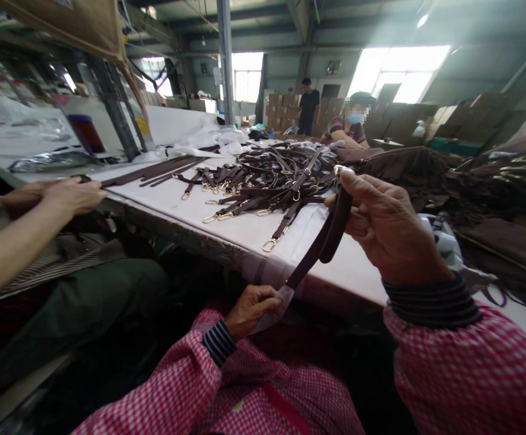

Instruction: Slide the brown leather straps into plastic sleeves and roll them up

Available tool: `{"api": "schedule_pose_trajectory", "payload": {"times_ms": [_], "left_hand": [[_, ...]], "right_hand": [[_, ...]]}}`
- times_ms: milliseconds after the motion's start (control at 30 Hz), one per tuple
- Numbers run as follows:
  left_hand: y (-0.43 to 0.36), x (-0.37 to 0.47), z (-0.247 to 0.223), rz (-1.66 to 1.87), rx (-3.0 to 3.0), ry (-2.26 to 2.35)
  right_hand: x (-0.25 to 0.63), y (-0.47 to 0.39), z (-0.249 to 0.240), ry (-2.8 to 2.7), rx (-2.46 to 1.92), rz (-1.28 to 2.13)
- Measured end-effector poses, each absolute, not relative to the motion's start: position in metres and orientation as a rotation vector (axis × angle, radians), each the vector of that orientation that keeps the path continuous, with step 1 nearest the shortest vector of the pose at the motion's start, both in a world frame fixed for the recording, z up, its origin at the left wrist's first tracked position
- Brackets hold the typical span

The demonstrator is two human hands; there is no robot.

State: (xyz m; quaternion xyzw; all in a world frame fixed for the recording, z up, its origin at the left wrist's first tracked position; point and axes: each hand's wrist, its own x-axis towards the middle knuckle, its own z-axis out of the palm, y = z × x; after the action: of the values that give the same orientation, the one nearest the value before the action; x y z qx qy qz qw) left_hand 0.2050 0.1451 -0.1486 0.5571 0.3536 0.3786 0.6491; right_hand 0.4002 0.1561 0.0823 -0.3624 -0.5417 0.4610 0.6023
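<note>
A dark brown strap (pixel 311 261) runs between my two hands, above the table's front edge. My right hand (pixel 383 220) is raised and pinches its upper end, where a bit of shiny metal shows at the fingertips and the strap hangs in a loop. Lower down, my left hand (pixel 253 309) is closed on a thin whitish wrap (pixel 285 297) around the strap's lower end. Behind the held strap lies a pile of brown straps (pixel 267 172) with gold-coloured clips (pixel 269 244).
The white table (pixel 163 202) extends to the left, with flat brown strips (pixel 172 168) on it. At left, another person's hands (pixel 75 196) hold a strip. Brown bags (pixel 508 241) are heaped at right. Two people (pixel 309 109) (pixel 351 124) are beyond the table.
</note>
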Motion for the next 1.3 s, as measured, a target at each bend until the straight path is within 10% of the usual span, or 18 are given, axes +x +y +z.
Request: {"api": "schedule_pose_trajectory", "payload": {"times_ms": [1300], "left_hand": [[0.173, 0.202, -0.135, 0.729, 1.264, 0.548]], "right_hand": [[0.416, 0.161, 0.091, -1.104, -0.834, 1.198]]}}
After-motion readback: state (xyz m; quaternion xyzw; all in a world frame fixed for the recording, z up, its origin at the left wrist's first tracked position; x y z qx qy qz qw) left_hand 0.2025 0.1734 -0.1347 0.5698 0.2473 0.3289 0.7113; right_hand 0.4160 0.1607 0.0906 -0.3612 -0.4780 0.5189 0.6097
